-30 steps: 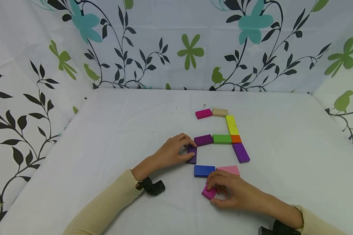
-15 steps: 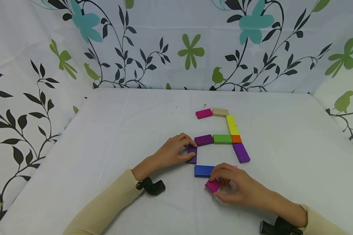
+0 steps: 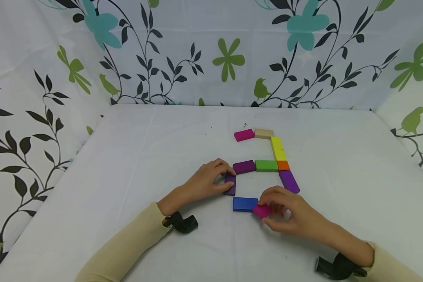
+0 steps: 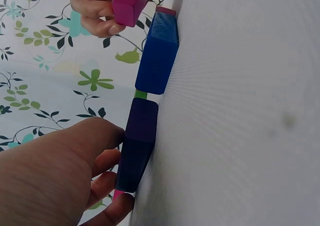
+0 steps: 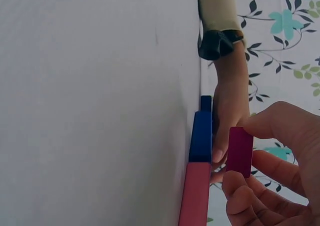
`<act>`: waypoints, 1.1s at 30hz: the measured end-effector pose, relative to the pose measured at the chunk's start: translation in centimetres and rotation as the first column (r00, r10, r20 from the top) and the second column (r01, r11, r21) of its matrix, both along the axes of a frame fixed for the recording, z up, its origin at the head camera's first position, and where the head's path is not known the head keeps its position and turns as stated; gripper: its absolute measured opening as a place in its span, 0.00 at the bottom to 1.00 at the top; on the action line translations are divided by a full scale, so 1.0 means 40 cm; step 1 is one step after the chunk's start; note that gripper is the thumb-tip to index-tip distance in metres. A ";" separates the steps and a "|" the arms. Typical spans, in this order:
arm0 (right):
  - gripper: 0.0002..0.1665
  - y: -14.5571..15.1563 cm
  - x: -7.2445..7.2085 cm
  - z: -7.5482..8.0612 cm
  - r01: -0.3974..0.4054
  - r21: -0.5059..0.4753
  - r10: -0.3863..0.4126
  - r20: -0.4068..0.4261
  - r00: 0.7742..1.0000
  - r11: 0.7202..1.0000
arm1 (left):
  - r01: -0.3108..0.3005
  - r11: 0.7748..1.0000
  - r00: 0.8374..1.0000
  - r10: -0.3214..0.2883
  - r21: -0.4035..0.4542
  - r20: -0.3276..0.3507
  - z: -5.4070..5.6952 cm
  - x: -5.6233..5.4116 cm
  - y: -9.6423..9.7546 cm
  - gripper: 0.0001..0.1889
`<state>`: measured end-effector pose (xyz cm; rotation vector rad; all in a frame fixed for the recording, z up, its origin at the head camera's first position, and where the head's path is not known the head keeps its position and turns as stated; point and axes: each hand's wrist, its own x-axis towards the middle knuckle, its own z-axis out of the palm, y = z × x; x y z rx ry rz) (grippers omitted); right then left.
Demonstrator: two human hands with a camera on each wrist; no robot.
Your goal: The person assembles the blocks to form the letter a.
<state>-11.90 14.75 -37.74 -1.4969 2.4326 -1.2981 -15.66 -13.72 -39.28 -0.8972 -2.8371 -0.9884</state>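
Observation:
My left hand (image 3: 208,180) pinches a dark purple block (image 3: 230,184) at its ends, and that block lies on the white table. In my right hand (image 3: 292,213) a magenta block (image 3: 262,211) is gripped between thumb and fingers. The right wrist view shows this magenta block (image 5: 240,152) lifted off the tabletop. Close to it on the table, a blue block (image 3: 244,204) lies end to end with a pink block (image 5: 195,196). The right hand hides the pink block in the head view.
Behind the hands runs a line of blocks: plum (image 3: 244,167), green (image 3: 266,165), orange (image 3: 283,165), violet (image 3: 289,181), yellow (image 3: 277,148), tan (image 3: 264,133) and a pinkish-red one (image 3: 244,135). A patterned cloth (image 3: 183,35) hangs around the table (image 3: 155,149).
My right hand has carried the magenta block away from me and slightly right, from in front of the blue block to its right end. The left hand stays on the dark purple block.

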 end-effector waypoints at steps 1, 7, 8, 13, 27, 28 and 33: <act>0.24 0.002 -0.002 0.001 0.003 -0.002 -0.003 -0.009 1.000 1.000 | 0.001 1.000 1.000 -0.001 0.000 0.000 -0.001 0.000 0.000 0.13; 0.25 0.012 -0.013 0.002 0.015 -0.006 -0.015 -0.025 1.000 1.000 | 0.004 1.000 1.000 -0.004 0.008 -0.007 -0.004 -0.002 -0.001 0.13; 0.25 0.013 -0.015 0.001 0.018 -0.006 -0.018 -0.024 1.000 1.000 | 0.004 1.000 1.000 -0.004 0.009 -0.007 -0.004 -0.002 -0.001 0.13; 0.25 0.019 -0.027 0.000 0.027 -0.016 -0.028 -0.044 0.999 1.000 | 0.003 1.000 1.000 -0.003 0.004 0.005 -0.004 -0.003 -0.002 0.13; 0.27 0.038 -0.045 0.026 0.087 -0.001 -0.087 -0.087 0.992 0.996 | 0.000 1.000 1.000 0.000 -0.004 0.009 -0.005 -0.003 -0.001 0.13; 0.28 0.039 -0.046 0.027 0.090 -0.001 -0.090 -0.088 0.992 0.996 | 0.001 1.000 1.000 -0.001 -0.003 0.010 -0.005 -0.003 -0.001 0.13; 0.28 0.049 -0.050 0.030 0.095 0.004 -0.094 -0.091 0.991 0.995 | 0.003 1.000 1.000 -0.003 0.000 0.012 -0.004 -0.003 -0.001 0.13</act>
